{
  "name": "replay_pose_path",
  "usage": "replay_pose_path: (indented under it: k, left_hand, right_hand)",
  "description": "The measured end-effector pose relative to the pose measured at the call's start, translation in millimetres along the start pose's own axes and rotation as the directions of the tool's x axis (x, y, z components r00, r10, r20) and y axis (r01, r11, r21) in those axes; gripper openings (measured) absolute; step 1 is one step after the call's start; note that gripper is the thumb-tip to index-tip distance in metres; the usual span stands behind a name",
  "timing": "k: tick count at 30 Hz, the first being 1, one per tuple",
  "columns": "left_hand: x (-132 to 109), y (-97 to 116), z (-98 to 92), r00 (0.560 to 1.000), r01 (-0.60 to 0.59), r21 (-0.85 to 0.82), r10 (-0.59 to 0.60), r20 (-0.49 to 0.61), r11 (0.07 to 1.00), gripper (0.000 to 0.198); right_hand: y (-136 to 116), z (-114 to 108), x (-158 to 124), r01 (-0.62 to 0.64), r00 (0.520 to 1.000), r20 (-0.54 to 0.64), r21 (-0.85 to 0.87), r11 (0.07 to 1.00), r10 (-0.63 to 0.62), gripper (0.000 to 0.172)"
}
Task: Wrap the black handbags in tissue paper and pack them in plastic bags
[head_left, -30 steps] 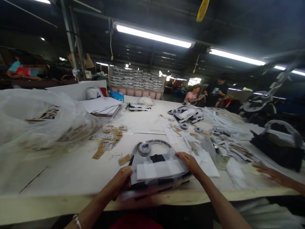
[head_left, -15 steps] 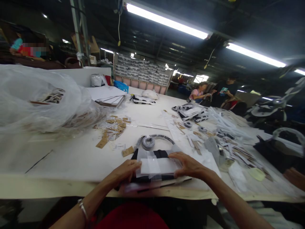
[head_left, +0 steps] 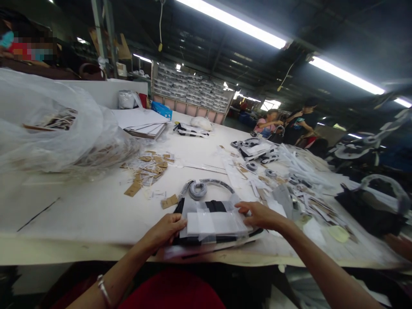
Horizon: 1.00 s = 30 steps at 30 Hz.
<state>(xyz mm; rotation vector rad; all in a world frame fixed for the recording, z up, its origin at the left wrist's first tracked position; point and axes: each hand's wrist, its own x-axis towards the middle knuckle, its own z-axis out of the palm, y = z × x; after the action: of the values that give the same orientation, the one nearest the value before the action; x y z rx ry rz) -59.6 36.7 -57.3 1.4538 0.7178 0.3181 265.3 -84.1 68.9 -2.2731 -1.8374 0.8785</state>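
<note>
A flat black handbag (head_left: 222, 207) lies at the table's near edge, a white packing sheet (head_left: 209, 222) and translucent wrapping over its front. Its wrapped handle (head_left: 222, 184) arches away from me, with a coiled wrapped strap (head_left: 197, 189) beside it. My left hand (head_left: 167, 227) pinches the bag's left edge, thumb on top and the other fingers partly hidden below. Over the right side of the wrapping rests my right hand (head_left: 257, 214), its fingers bent and apart. A brown tag (head_left: 169, 201) lies by the bag's upper left corner.
A large clear plastic bag (head_left: 96, 141) fills the left side, near a pile of brown tags (head_left: 148, 169). More wrapped bags (head_left: 254, 148) and scraps cover the right side. Another dark handbag (head_left: 370, 208) stands far right, with another person's hand (head_left: 399, 244) near it.
My right hand has shifted slightly right and loosened on the wrapping. My left hand keeps the bag's left edge. The view has tilted a little.
</note>
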Motion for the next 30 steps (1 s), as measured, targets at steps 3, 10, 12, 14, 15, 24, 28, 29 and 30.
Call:
replay_pose_path:
  k: [3, 10, 12, 14, 15, 24, 28, 29, 30]
  left_hand:
    - [0, 1, 0.7, 1.000, 0.002, -0.006, -0.002, -0.005, 1.000, 0.058]
    - [-6, 8, 1.7, 1.000, 0.010, -0.018, -0.010, -0.004, 1.000, 0.055]
    - [-10, 12, 0.9, 1.000, 0.009, -0.026, -0.009, -0.001, 1.000, 0.053]
    - [-13, 15, -0.4, 1.000, 0.003, -0.042, -0.003, 0.006, 0.999, 0.050]
    - [-15, 17, -1.1, 1.000, -0.001, -0.054, 0.001, 0.014, 0.999, 0.048]
    - [-15, 16, -0.9, 1.000, 0.012, -0.104, -0.012, 0.001, 0.995, 0.043]
    - [-13, 11, 0.7, 0.999, 0.020, -0.082, -0.023, -0.036, 0.996, 0.042]
    - [-13, 10, 1.0, 0.999, 0.020, -0.073, -0.023, -0.041, 0.997, 0.042]
    - [-12, 10, 1.4, 0.999, 0.021, -0.065, -0.024, -0.046, 0.998, 0.042]
  right_hand:
    - [-3, 0, 5, -0.015, 0.999, 0.029, -0.018, 1.000, 0.015, 0.066]
    - [4, 1, 17, -0.077, 0.994, 0.092, 0.298, 0.951, 0.051, 0.056]
    - [6, 0, 18, -0.092, 0.990, 0.133, 0.371, 0.924, 0.045, 0.053]
    - [8, -3, 20, -0.104, 0.985, 0.170, 0.394, 0.913, 0.039, 0.050]
    - [9, -6, 21, -0.112, 0.981, 0.190, 0.404, 0.908, 0.036, 0.050]
    - [12, -18, 32, -0.153, 0.940, 0.342, 0.454, 0.878, -0.013, 0.053]
    - [21, 1, 23, -0.110, 0.989, 0.146, 0.573, 0.812, 0.031, 0.051]
    - [23, 7, 21, -0.102, 0.994, 0.089, 0.591, 0.800, 0.061, 0.050]
    - [25, 12, 19, -0.094, 0.995, 0.040, 0.600, 0.794, 0.087, 0.050]
